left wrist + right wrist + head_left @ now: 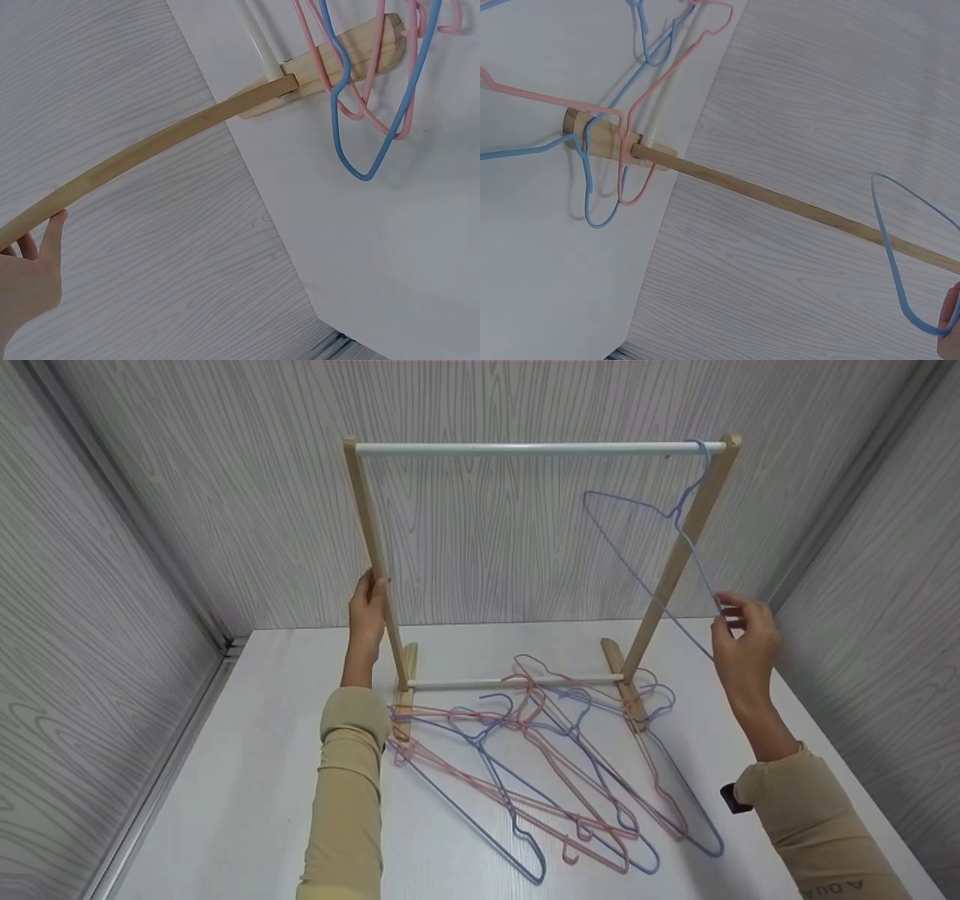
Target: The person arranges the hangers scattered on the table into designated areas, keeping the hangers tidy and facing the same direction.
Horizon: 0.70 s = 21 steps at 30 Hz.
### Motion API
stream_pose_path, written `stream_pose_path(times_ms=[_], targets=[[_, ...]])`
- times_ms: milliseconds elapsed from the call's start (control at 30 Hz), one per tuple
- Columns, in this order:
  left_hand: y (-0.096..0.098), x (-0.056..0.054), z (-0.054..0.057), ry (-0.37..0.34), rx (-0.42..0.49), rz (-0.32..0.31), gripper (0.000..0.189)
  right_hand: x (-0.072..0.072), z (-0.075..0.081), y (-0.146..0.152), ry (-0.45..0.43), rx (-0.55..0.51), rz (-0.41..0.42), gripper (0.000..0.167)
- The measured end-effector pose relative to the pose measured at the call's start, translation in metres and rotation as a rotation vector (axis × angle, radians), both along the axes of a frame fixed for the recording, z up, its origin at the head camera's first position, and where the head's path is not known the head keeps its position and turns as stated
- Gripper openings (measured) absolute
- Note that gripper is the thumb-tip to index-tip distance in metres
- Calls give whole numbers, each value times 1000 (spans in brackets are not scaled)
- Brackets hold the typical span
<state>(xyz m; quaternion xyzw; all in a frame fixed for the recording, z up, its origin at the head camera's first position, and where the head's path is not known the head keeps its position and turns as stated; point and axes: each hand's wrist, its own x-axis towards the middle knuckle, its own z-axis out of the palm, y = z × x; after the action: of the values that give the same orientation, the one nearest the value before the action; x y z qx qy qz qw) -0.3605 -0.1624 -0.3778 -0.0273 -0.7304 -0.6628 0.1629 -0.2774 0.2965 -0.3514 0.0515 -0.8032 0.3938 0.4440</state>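
Observation:
My left hand grips the left wooden post of a clothes rack about midway up, thumb on the near side; the left wrist view shows the hand at its lower left edge. With thumb and fingers, my right hand pinches the side of a blue wire hanger. This hanger's hook lies over the white top rail, close to the right post. Its body tilts, one corner pointing left. In the right wrist view, a bent end of the hanger shows beside the fingers.
Several pink hangers and blue hangers lie tangled on the white table, overlapping the rack's feet and its low white crossbar. Wood-grain panels stand behind and at both sides.

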Motion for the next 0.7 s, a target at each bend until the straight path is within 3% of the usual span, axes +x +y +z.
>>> stream_pose_path(times_ms=[100,200,300,400,533,700], targets=[[0,0,0,2,-1,7,51,6,5,-8,29,-27,-3,26],[0,-1,-1,2,-11,16,51,19,13,-25,135,-49,29,25],[-1,-1,-2,4,-18,26,52,36,20,-54,281,-62,108,22],[-2,-1,-1,9,-15,24,53,48,15,-84,362,-46,229,21],[-1,4,5,4,0,3,52,49,-23,-109,288,50,376,27],[4,21,20,-17,19,-19,49,48,-86,-138,58,226,512,29]])
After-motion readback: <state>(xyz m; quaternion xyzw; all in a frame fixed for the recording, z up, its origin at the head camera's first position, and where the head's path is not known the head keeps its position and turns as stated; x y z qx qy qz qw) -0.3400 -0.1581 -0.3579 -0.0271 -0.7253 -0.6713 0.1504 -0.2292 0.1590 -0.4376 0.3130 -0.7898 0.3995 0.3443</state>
